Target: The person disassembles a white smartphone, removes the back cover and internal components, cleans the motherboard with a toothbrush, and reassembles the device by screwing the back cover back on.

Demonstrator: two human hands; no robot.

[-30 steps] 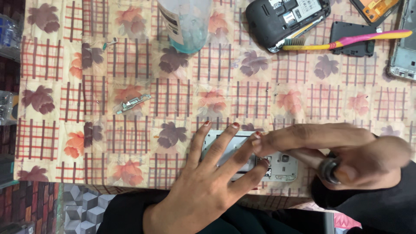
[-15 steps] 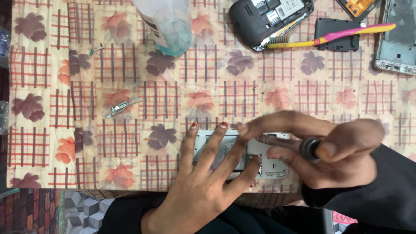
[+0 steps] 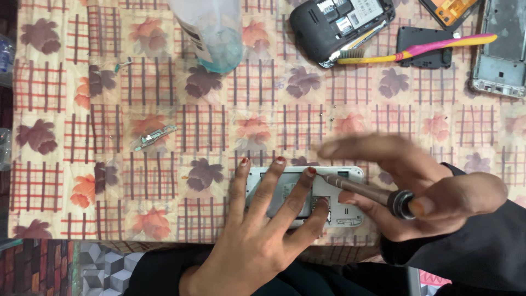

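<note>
A table under a patterned cloth (image 3: 164,82) of red grids and brown and orange leaves fills nearly the whole frame, its near edge running along the bottom. Low and right of centre, the right hand (image 3: 433,192) comes in from the right edge on a dark sleeve, its fingers curled around a screwdriver (image 3: 364,189) with the forefinger stretched out blurred above it. The left hand (image 3: 263,235) rises from the bottom centre, its fingers spread flat and pressing down on an opened white phone (image 3: 350,214) that lies on the cloth just inside the near edge; the red-nailed fingertips cover most of its left part, while its exposed inner board shows at the right. The screwdriver's metal shaft slants up and left from its round dark handle end, the tip meeting the phone's upper edge beside the left middle fingertip. At the top centre stands a clear plastic bottle (image 3: 211,33) with bluish liquid in it. Top right of centre lies a dark open-backed phone (image 3: 339,24), and at the right edge a bare silver phone frame (image 3: 501,49). A yellow and pink toothbrush (image 3: 416,51) lies across a flat black part (image 3: 424,46) between those two. An orange-tinted piece (image 3: 449,11) pokes in at the top edge. In the left half, well apart from both hands, rests a small metal strip (image 3: 155,137).
</note>
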